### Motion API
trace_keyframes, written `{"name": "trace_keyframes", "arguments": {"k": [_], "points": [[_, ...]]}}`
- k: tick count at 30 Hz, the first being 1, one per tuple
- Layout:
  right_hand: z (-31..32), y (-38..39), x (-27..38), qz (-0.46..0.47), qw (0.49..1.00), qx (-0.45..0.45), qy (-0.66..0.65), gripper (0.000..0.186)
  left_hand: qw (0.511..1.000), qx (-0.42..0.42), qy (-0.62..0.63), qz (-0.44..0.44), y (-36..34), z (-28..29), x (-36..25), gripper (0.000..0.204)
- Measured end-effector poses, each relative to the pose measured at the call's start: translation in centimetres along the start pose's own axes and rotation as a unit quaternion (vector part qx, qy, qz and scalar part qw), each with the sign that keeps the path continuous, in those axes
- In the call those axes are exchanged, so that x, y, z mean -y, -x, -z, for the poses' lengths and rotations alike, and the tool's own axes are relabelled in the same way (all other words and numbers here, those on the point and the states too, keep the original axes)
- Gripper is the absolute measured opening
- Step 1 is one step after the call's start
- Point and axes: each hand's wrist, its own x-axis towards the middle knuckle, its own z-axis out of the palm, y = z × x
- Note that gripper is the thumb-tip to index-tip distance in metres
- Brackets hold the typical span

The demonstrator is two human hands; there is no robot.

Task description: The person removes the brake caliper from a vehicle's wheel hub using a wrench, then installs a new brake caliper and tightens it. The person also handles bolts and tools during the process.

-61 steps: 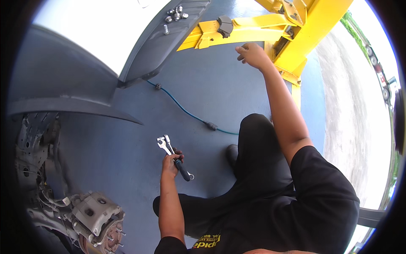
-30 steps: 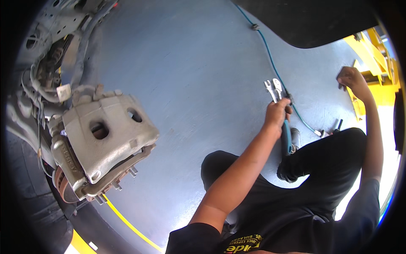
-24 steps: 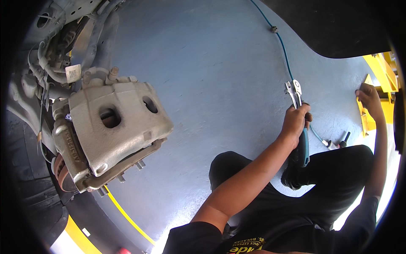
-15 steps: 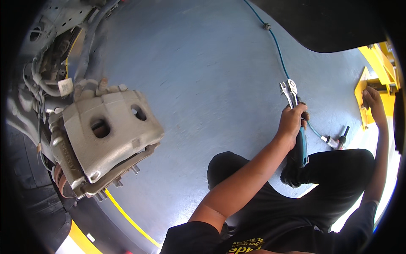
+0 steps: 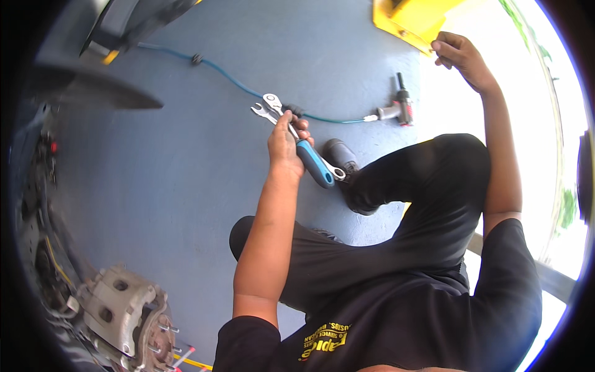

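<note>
My left hand (image 5: 286, 146) is closed around two tools held together. One is a ratchet (image 5: 315, 163) with a blue and dark grey handle. The other, a silver combination wrench (image 5: 338, 173), shows its open end beside the ratchet head and its ring end below the handle. Up at the right, my right hand (image 5: 462, 59) has its fingers curled in beside a yellow metal base (image 5: 406, 25); whether anything small is between them is hidden. A brake caliper (image 5: 118, 304) sits over the studded wheel hub (image 5: 162, 338) at lower left, apart from both hands.
A blue air hose (image 5: 226, 75) runs over the blue-grey floor (image 5: 186, 180) to an air tool (image 5: 400, 110) with a dark socket. My boot (image 5: 342, 158) is close below the held tools. A dark panel (image 5: 93, 90) juts in at upper left.
My view has swung right, so the caliper now lies at lower left. My left hand keeps both tools. My right hand now appears slightly off the yellow base.
</note>
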Motion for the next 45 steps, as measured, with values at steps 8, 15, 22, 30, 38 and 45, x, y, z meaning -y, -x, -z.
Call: {"name": "trace_keyframes", "arguments": {"k": [8,15,22,30,38,45], "points": [[1.8,7.3,-1.9,-0.071,0.996,-0.05,-0.036,0.047,0.98,0.122,-0.156,0.001,-5.7,-3.0,3.9,0.023],[-3.3,-1.1,-10.1,0.0,0.98,0.162,0.117,0.032,0.962,-0.047,-0.266,0.025,-4.5,1.6,2.7,0.025],[-17.2,-8.3,-30.7,-0.038,0.675,0.584,0.45,0.03,0.954,-0.02,-0.281,-0.103,4.7,-5.2,0.9,0.041],[-23.6,-7.4,-34.2,-0.028,0.741,0.336,0.581,0.034,0.967,0.012,-0.207,-0.15,14.8,-9.5,0.3,0.033],[-25.6,-6.0,-37.3,0.019,0.734,0.283,0.617,0.047,0.964,0.042,-0.123,-0.23,20.5,-9.2,0.7,0.031],[-23.2,-5.7,-29.2,-0.064,0.819,0.37,0.433,0.072,0.965,0.035,-0.007,-0.261,21.2,-7.4,0.9,0.034]]}}
